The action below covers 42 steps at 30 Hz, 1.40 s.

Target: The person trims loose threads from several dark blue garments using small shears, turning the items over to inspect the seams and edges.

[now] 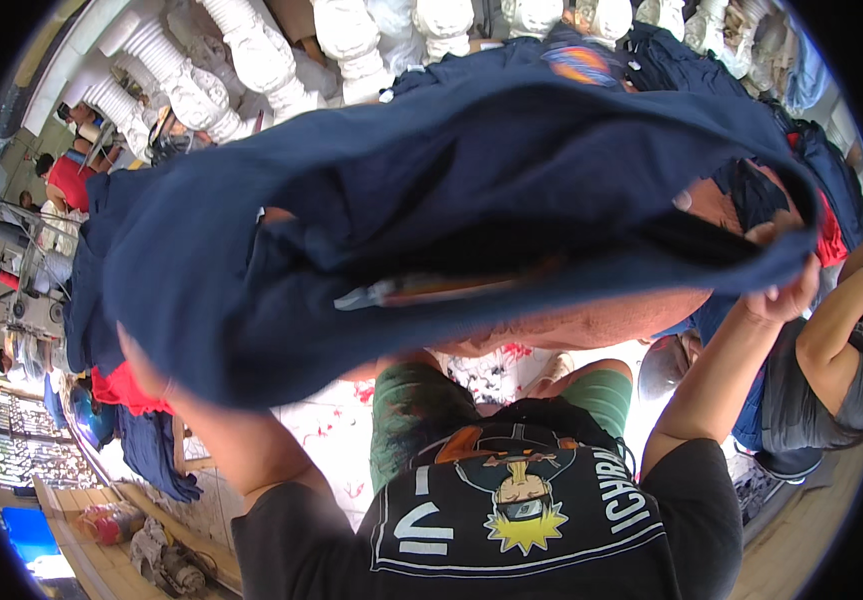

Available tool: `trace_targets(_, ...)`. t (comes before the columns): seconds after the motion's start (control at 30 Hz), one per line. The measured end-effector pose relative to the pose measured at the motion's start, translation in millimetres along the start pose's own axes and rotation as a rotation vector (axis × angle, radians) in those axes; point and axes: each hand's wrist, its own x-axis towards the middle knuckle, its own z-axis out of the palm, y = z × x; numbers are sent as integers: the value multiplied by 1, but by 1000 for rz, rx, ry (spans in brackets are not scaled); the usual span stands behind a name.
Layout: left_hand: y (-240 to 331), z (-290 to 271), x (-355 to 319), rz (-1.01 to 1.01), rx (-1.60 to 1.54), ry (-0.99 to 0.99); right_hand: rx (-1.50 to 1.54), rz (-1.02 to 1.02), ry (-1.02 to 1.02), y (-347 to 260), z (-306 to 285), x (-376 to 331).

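A dark navy garment (511, 190) is spread wide in front of me, blurred by motion, with its opening gaping toward me. My right hand (786, 285) grips its edge at the right, fingers closed around the cloth. At the left end my left hand (141, 362) is mostly covered by the garment and blurred; its fingers are hidden, so I cannot tell how they are set. Beneath the garment lies a rounded orange-brown cloth surface (591, 318). Through the opening shows a blurred pale, thin thing (371, 297) that I cannot make out.
White wrapped columns (351, 50) stand in a row at the back. More navy cloth (156, 450) and red cloth (126, 390) hang at the left. At the right another person's arm (836, 325) is close by. Scraps (491, 375) litter the light floor.
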Motion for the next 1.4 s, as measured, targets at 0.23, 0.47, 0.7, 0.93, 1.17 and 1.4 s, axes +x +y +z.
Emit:
trace_targets(0.23, 4, -73, 87, 18, 522, 122, -359, 106, 194, 49, -18, 105)
trace_targets(0.47, -96, -90, -4, -875, 76, 538, -889, 378, 121, 137, 34, 106)
trace_targets(0.7, -139, -140, -102, -1157, 393, 470, -1224, 1036, -188, 239, -5, -1)
trace_targets(0.93, -78, -122, 8, -525, 467, 466, -395, 658, 122, 199, 51, 60)
trace_targets(1.17, 0, -118, 80, -336, 367, 506, -195, 395, 70, 121, 40, 114)
trace_targets(1.4, 10, -53, 102, -446, 407, 93, -355, 198, 177, 49, 49, 137)
